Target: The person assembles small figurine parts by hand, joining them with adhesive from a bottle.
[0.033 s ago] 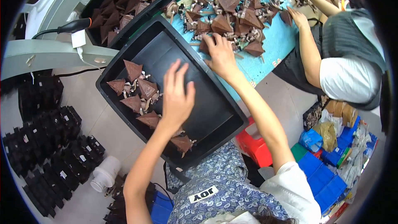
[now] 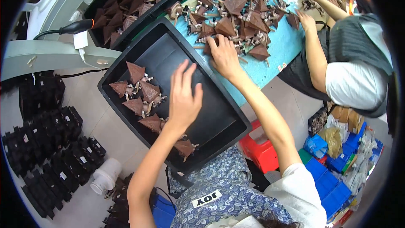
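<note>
My left hand (image 2: 185,97) hovers over the black tray (image 2: 213,137), fingers apart and nothing in them. Along the tray's left side lie several brown pointed-roof figurines (image 2: 149,90) with small pale and dark figures beneath. My right hand (image 2: 225,59) reaches past the tray's right rim to the blue table mat (image 2: 276,48). Its thumb and bent fingers are around a brown pointed-roof piece (image 2: 207,50), partly hidden by the hand. Beyond it spreads a heap of similar figurines (image 2: 225,25).
A black bin of brown roof pieces (image 2: 112,10) stands behind the tray. Across the table a person (image 2: 354,55) handles pieces. A red stool (image 2: 259,150) and blue bins (image 2: 327,181) are at lower right. Black trays (image 2: 59,152) are stacked on the floor at left, beside a white bucket (image 2: 106,176).
My left hand has shifted slightly right over the tray. My right hand stays at the same piece, almost unmoved.
</note>
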A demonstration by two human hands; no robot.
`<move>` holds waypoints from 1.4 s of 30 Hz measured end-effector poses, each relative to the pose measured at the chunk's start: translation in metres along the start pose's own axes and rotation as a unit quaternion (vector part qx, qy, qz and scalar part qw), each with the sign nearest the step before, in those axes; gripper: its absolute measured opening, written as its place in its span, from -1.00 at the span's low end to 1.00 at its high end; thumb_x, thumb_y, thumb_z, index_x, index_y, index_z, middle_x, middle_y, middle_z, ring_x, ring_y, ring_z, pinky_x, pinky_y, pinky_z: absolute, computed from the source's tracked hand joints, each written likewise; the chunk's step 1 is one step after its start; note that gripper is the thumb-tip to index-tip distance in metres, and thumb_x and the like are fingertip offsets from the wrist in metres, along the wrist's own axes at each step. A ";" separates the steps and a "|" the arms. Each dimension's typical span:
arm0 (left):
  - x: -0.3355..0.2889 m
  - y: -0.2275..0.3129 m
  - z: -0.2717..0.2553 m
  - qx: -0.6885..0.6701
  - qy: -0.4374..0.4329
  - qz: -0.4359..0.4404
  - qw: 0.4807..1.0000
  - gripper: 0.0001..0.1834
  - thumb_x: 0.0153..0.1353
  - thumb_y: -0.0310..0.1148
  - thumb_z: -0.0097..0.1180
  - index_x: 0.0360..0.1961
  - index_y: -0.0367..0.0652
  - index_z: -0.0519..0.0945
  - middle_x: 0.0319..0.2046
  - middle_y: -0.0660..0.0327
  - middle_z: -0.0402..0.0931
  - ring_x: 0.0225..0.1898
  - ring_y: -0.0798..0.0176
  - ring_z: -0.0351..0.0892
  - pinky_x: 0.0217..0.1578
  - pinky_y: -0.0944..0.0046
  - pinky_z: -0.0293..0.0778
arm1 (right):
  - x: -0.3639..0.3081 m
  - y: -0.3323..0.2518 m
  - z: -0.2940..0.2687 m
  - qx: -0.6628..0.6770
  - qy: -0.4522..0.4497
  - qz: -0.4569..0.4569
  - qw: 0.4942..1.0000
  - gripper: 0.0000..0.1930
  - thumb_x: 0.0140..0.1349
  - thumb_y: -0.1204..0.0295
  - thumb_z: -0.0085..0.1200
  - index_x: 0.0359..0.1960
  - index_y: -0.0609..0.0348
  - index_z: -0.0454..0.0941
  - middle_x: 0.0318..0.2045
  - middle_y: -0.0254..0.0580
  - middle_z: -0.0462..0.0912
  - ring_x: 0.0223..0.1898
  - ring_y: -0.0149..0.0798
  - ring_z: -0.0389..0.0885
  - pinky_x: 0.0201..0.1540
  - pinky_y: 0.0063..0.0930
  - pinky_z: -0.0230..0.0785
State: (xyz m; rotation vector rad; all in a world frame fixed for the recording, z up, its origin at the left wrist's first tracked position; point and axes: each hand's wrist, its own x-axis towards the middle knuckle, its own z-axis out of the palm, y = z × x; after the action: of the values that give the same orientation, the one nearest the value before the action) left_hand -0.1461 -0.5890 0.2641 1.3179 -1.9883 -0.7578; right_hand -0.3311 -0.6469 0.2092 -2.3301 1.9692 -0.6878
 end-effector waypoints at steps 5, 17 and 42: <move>0.025 0.027 0.014 -0.067 0.061 -0.019 0.996 -0.24 0.02 -0.53 0.26 0.27 -0.29 0.23 0.22 -0.13 0.25 0.27 -0.17 0.23 0.28 0.01 0.19 | 0.024 -0.006 -0.050 0.269 -0.038 0.135 0.953 -0.31 -0.09 0.16 0.33 0.05 0.35 0.46 -0.18 0.19 0.58 -0.13 0.19 0.59 -0.05 -0.06 0.45; 0.009 0.088 -0.024 -0.669 0.072 -0.227 0.704 -0.27 0.39 0.25 -0.46 0.09 -0.19 0.43 0.15 -0.10 0.42 0.14 -0.02 0.48 0.18 0.00 0.38 | -0.022 -0.065 -0.169 0.751 -0.211 0.341 0.525 -0.72 0.26 0.36 0.17 -0.16 0.35 0.50 -0.38 -0.14 0.66 -0.35 -0.43 0.64 -0.36 -0.54 0.53; -0.032 0.068 -0.016 -0.913 0.005 -0.291 0.285 -0.57 0.36 0.05 -0.04 -0.12 -0.13 0.51 -0.23 0.22 0.40 -0.09 0.21 0.28 -0.17 0.37 0.41 | -0.080 -0.140 -0.163 0.394 0.077 0.075 0.913 -0.52 -0.14 0.56 0.34 -0.12 0.44 0.48 -0.32 -0.07 0.45 -0.26 -0.08 0.53 -0.27 -0.30 0.47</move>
State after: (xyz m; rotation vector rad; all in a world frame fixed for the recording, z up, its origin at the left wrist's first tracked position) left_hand -0.1636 -0.5381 0.3191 0.1890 0.4770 -2.1098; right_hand -0.2643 -0.4996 0.3716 -1.6551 1.4691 -1.3626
